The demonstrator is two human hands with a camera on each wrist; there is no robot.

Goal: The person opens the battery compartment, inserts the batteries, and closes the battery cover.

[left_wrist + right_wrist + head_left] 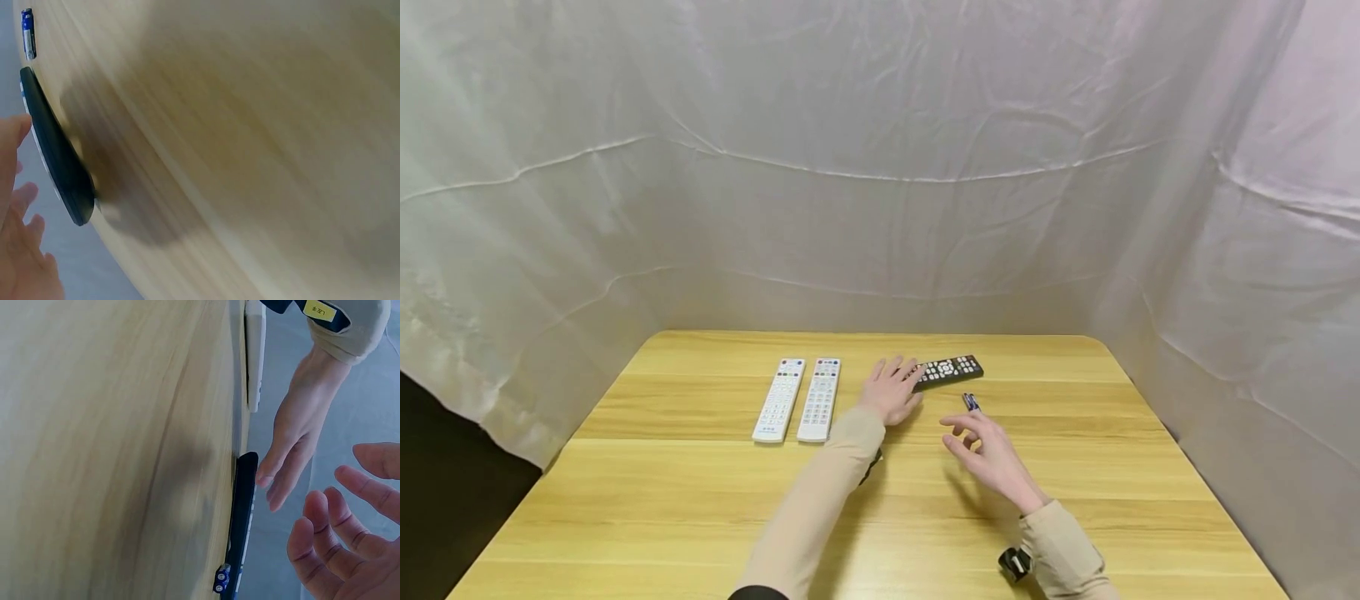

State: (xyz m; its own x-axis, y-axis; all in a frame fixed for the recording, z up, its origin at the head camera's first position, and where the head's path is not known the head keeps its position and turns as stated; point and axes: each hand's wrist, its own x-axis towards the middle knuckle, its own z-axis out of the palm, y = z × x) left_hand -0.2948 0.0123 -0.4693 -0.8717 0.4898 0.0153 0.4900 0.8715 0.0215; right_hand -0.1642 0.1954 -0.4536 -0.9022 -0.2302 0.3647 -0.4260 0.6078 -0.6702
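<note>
A black remote control (951, 371) lies at an angle near the table's far side, its buttons up. My left hand (891, 390) is over the remote's left end, fingers spread and fairly straight; in the left wrist view its thumb tip is right at the edge of the remote (59, 153). Just in front of the remote, two small blue batteries (972, 402) lie side by side. Nearest to them is my right hand (988, 454), raised over the table with loosely bent fingers and nothing in its grasp. The right wrist view shows the batteries' ends (220, 580) beside the black remote.
Two white remote controls, one (779, 401) further left and the other (819, 400) nearer my left forearm, lie roughly parallel on the wooden table (662, 517). Pale cloth curtains (880, 233) hang behind the table and along both sides.
</note>
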